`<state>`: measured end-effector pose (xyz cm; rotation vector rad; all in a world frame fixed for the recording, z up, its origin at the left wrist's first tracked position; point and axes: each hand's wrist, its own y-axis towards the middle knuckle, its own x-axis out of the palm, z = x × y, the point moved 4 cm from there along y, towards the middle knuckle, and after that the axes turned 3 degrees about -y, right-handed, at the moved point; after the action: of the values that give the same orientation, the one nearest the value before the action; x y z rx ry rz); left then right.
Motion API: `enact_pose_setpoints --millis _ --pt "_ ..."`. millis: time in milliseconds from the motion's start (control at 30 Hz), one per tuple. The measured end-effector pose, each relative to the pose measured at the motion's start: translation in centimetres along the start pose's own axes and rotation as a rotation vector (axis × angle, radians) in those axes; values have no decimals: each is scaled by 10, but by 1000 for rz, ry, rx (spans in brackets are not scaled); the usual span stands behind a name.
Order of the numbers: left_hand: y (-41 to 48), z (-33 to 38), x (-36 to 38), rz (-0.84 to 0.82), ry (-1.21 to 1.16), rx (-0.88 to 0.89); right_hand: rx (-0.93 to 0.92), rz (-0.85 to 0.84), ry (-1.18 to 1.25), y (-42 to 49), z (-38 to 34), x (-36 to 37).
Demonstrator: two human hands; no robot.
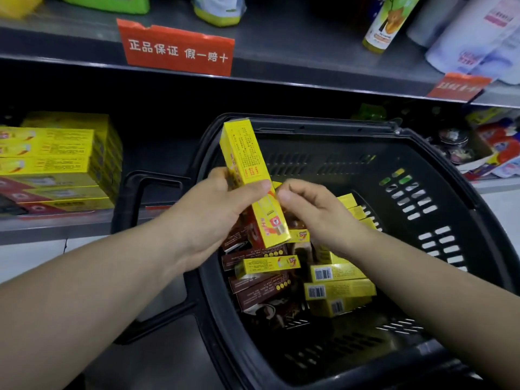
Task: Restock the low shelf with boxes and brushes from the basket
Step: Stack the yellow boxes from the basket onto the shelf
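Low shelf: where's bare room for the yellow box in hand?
Bare shelf shows between the stacked yellow boxes on the left and the basket rim. Right end is crowded with packets and tins. The basket hides the middle.

yellow box (242,147) with red print, black basket (323,126), dark brown boxes (261,291), red sign (177,49) white lettering

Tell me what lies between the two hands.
A long yellow box, gripped by the left hand; the right hand is beside it. Seen in the head view.
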<state>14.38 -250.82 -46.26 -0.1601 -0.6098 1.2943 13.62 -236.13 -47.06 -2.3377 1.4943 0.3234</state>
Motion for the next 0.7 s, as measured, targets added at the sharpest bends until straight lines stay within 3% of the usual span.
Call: enact_pose_setpoints --millis 67,133,267,333,567,700 --pt "-1 1 -2 -31 27 1 117 52 65 10 24 -8" --pt "-2 2 -4 -52 31 4 222 38 -31 21 56 -13" --pt "-2 3 -5 -124 33 -11 440 -275 -882 24 139 -15" --pt "-2 2 -4 -168 85 -19 534 -344 -1020 18 165 -15" --pt "2 -1 -4 -239 113 -30 416 -401 -1466 36 181 -16" --pt "1 -2 -4 -277 110 -44 334 -385 -1498 36 163 -17"
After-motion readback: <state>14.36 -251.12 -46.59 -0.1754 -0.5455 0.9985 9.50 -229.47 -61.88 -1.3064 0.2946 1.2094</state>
